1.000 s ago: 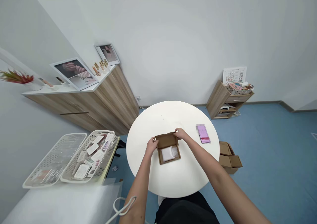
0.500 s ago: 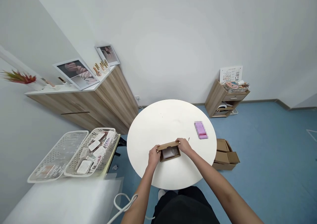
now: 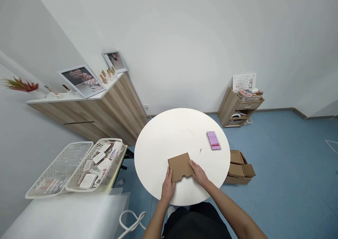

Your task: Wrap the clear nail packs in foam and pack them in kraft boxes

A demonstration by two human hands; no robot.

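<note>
A small brown cardboard box (image 3: 180, 165) is on the round white table (image 3: 158, 133), with its lid folded down over the top and a notch along the near edge. My left hand (image 3: 168, 186) grips its left side. On the right side, my right hand (image 3: 198, 173) holds the box with fingers along the edge. The lid hides what lies inside. Farther right on the table is a pixelated purple rectangular item (image 3: 213, 140), apart from both hands. A tiny dark reddish bit (image 3: 200, 150) lies between it and the box.
Several open cardboard boxes (image 3: 239, 168) stand on the blue floor right of the table. Two white plastic baskets (image 3: 96, 165) with small packs sit at the left. A wooden cabinet (image 3: 116, 108) is at the back left, a small wooden shelf unit (image 3: 240, 108) at the back right.
The raised lid has come down over the dark brown contents, so the box is now covered. My hands have moved from the lid's upper corners down to the box's sides.
</note>
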